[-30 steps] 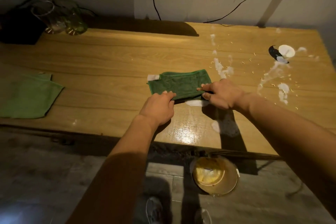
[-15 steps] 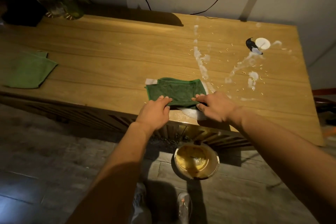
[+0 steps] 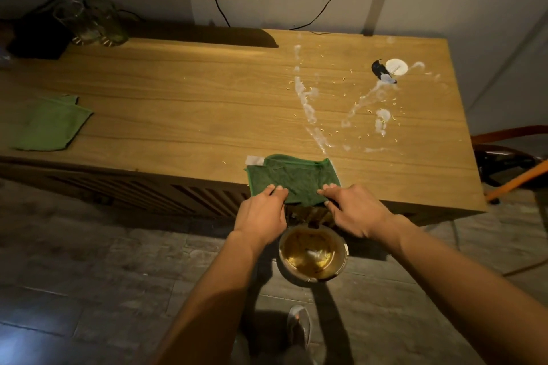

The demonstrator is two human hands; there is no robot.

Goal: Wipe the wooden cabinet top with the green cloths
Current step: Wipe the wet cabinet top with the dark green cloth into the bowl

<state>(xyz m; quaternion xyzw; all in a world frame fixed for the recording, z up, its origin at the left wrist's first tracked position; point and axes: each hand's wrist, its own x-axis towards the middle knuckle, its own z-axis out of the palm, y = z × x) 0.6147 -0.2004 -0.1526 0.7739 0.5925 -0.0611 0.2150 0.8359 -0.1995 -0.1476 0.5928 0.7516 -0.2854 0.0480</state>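
Note:
A dark green cloth (image 3: 293, 176) lies folded at the front edge of the wooden cabinet top (image 3: 207, 104), its near side hanging over the edge. My left hand (image 3: 262, 213) presses its near left part with the fingers. My right hand (image 3: 350, 210) holds down its near right part the same way. A white label sticks out at the cloth's far left corner. A second, lighter green cloth (image 3: 52, 123) lies flat at the cabinet's left end, away from both hands. White streaks of spill (image 3: 308, 107) and small crumbs cover the right half of the top.
A round metal bowl (image 3: 312, 255) stands on the floor right below the cloth. Glass jars (image 3: 92, 24) and a dark box stand at the back left. A small white disc and black object (image 3: 388, 68) lie at the back right. Orange furniture (image 3: 516, 157) stands to the right.
Both hands have dragged the dark green cloth toward me, from the middle of the top to its front edge, above the bowl. The white smear that was under the cloth's near side is gone.

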